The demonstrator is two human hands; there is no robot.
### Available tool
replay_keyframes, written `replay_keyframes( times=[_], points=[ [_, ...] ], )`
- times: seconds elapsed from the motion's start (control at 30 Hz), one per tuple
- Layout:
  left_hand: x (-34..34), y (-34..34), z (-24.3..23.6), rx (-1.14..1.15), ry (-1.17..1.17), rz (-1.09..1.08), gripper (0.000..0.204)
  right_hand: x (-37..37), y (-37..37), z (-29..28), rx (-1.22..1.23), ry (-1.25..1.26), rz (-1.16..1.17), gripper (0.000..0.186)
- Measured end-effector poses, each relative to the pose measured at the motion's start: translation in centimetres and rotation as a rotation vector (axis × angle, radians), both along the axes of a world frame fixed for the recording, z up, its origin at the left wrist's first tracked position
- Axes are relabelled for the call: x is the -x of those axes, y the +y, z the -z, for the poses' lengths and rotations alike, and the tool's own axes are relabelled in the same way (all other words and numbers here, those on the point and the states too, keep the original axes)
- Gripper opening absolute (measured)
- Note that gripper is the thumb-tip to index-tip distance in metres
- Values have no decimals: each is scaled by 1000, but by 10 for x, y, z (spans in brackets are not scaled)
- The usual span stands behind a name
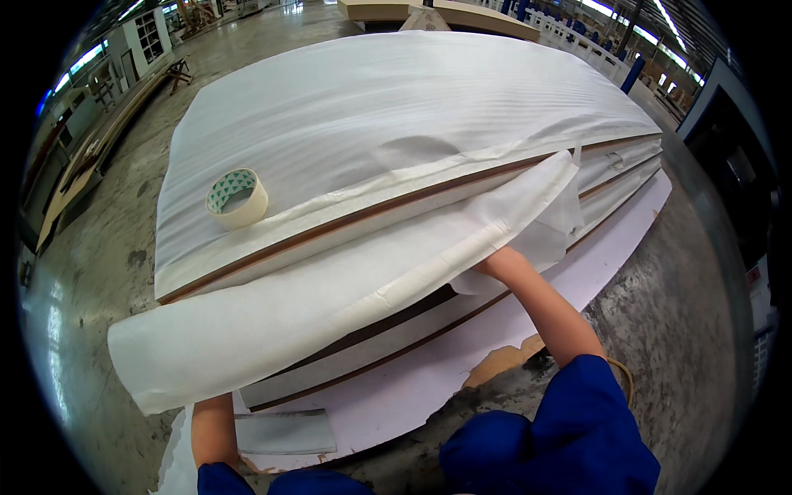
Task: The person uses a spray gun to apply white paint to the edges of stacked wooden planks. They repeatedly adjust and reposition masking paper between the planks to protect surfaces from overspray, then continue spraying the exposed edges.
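Note:
A long flap of white foam sheet (330, 289) hangs over the near side of a stack of wrapped panels, its lower edge lifted away from them. My right hand (498, 264) reaches under that edge right of the middle, against the sheet; its fingers are hidden. Beneath the flap's near left corner goes my left hand, with only the wrist (214, 410) showing. More white foam sheet (396, 91) covers the top panel, whose brown edge (363, 216) shows along the front. A roll of cream tape (241, 200) rests on the top at the left.
The stack sits on a pale lilac sheet (388, 412) with a torn edge. A grey flat piece (285, 433) lies by my left wrist. Concrete floor (660, 330) surrounds it. Boards (107, 136) stand along the left; another panel stack (487, 21) is behind.

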State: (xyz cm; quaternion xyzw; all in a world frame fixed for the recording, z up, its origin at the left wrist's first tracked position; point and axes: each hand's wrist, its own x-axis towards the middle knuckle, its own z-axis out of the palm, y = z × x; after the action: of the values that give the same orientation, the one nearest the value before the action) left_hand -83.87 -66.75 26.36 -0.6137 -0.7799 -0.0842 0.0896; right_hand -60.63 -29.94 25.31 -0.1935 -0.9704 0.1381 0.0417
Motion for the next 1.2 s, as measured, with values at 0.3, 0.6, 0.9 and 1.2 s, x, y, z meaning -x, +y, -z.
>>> replay_keyframes(
  times=[0.3,0.6,0.9,1.2],
  points=[
    [13,17,6,33,-58,-73,42,15,-1,-31,18,-35,45,37],
    [32,26,7,68,-41,-178,44,-69,48,-49,-332,120,187,39],
    [65,22,14,81,-15,-331,46,-35,86,-43,-124,15,126,40],
    [85,-4,28,49,-31,-427,47,-95,59,-21,-548,223,38,60]
  ],
)
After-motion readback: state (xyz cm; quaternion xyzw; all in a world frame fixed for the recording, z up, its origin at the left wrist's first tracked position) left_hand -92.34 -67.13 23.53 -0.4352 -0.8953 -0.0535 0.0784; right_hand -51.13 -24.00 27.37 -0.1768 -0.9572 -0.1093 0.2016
